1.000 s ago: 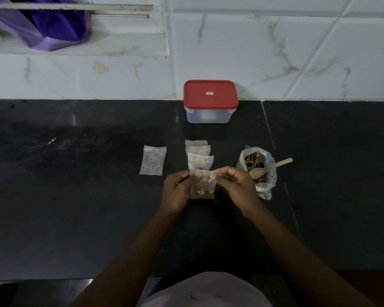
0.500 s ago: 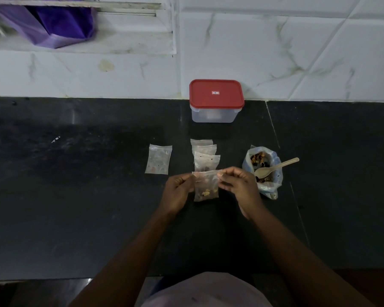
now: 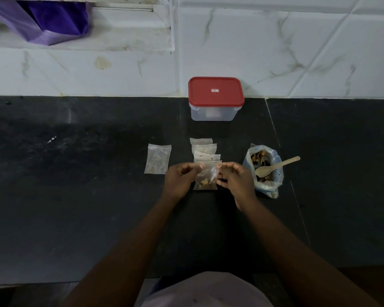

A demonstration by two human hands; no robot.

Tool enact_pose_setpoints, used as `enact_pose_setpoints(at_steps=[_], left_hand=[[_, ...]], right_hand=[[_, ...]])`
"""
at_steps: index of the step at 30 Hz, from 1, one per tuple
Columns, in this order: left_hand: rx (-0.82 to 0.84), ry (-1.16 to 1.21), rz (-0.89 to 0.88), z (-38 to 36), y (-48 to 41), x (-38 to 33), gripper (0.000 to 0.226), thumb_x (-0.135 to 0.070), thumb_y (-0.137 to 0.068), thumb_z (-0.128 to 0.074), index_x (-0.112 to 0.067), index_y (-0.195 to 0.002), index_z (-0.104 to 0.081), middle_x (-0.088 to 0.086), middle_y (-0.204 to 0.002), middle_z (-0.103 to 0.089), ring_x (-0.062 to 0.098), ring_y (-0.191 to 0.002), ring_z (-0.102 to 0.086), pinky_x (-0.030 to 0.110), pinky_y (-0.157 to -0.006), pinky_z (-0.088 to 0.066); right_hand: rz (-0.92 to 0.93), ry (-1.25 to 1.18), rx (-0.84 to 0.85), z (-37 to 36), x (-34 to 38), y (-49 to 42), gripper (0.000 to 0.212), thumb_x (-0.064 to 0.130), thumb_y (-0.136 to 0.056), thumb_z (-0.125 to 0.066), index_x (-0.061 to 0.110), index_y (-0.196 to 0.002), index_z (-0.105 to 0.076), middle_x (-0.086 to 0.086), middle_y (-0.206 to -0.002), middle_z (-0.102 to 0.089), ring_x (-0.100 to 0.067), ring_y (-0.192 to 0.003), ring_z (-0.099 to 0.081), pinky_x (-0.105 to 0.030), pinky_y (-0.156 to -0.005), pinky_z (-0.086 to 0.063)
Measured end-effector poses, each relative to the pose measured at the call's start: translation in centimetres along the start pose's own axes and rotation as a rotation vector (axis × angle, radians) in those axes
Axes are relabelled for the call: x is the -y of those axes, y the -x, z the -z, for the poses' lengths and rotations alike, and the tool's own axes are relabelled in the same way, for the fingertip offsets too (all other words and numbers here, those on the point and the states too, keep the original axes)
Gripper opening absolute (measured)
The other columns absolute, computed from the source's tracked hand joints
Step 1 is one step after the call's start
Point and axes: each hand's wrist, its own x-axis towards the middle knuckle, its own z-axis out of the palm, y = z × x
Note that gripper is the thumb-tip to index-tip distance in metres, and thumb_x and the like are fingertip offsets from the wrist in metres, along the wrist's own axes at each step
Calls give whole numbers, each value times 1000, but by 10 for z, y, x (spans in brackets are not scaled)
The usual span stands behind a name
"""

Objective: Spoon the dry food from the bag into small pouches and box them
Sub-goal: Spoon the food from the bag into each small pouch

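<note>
Filled pouch (image 3: 205,182) is held just above the surface (image 3: 75,207), centre front, with a small heap of yellowish pieces in its bottom. Left hand (image 3: 179,181) pinches the top left corner, right hand (image 3: 235,181) the top right. Each grip is clamped on the pouch's upper edge.

Since a second ago the two pinches have drawn apart along that edge, from nearer the middle out to the corners. The film below now shows a slanted crease. This reads as the closing strip being pressed shut; whether it is sealed end to end cannot be told.

Spoon (image 3: 275,166) rests in the open bag (image 3: 264,187) of dry food, right of the hands, with no hand on it. An overlapping row of pouches (image 3: 205,151) lies just behind the held one, and a single pouch (image 3: 157,159) lies apart to the left.

Box (image 3: 215,113) stands at the wall with its red lid (image 3: 215,90) on. The lid must come off before this pouch goes in.
</note>
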Motion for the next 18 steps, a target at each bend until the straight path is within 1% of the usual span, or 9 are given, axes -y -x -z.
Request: enact_pose_setpoints(at_steps=[2, 5, 6, 8, 11, 13, 15, 18], left_hand=[[14, -100, -11, 0, -3, 0, 15, -31, -92, -75, -16, -94, -79, 1, -89, -79, 20, -88, -76, 46, -86, -62], [6, -130, -28, 0, -7, 4, 15, -27, -93, -74, -13, -93, -78, 3, -89, -79, 23, -88, -76, 52, -84, -61], [3, -126, -32, 0, -8, 5, 14, -26, -94, -73, -12, -95, -78, 3, -89, -79, 22, -89, -76, 50, -85, -61], [8, -126, -42, -1, -9, 5, 10, -21, -94, -72, -13, -96, -79, 1, -90, -79, 16, -88, -76, 42, -84, -62], [15, -138, -62, -3, -9, 2, 7, -16, -94, -71, -17, -92, -78, 0, -89, -78, 13, -86, -75, 32, -79, -61], [17, -152, -71, -3, -12, 2, 6, -16, -94, -71, -15, -91, -77, 1, -89, -77, 14, -86, -74, 31, -79, -61], [39, -157, -57, -3, -16, 2, 9, -19, -94, -72, -12, -95, -77, 2, -91, -78, 15, -87, -75, 33, -79, -62], [62, -146, -15, -4, -19, 3, 15, -24, -94, -73, -12, -100, -79, 0, -91, -79, 14, -85, -76, 35, -78, -63]], right_hand=[[4, 23, 29, -1, 0, 0, 9, 16, -97, -68, 14, -104, -74, -4, -98, -77, -16, -93, -74, -29, -80, -62], [4, 48, 72, -1, 2, 0, 7, 16, -97, -68, 16, -101, -73, -2, -93, -76, -14, -91, -74, -31, -81, -62], [6, 57, 82, 0, 2, -1, 6, 17, -96, -68, 17, -100, -73, -2, -94, -76, -14, -91, -73, -33, -82, -63], [25, 108, 97, 1, 3, -2, 5, 19, -95, -71, 20, -100, -72, -4, -99, -76, -15, -94, -73, -34, -83, -63], [62, 190, 118, 3, 3, -7, 6, 20, -96, -70, 21, -101, -73, -4, -100, -74, -14, -96, -72, -30, -79, -63], [78, 224, 139, 4, 2, -11, 7, 21, -97, -68, 21, -102, -73, -2, -100, -74, -14, -98, -72, -27, -78, -62], [86, 254, 154, 6, 2, -14, 8, 22, -99, -66, 21, -103, -73, -1, -101, -74, -14, -99, -72, -27, -79, -62], [84, 275, 150, 6, 4, -19, 10, 20, -101, -63, 17, -105, -72, -4, -101, -74, -19, -99, -73, -32, -83, -62]])
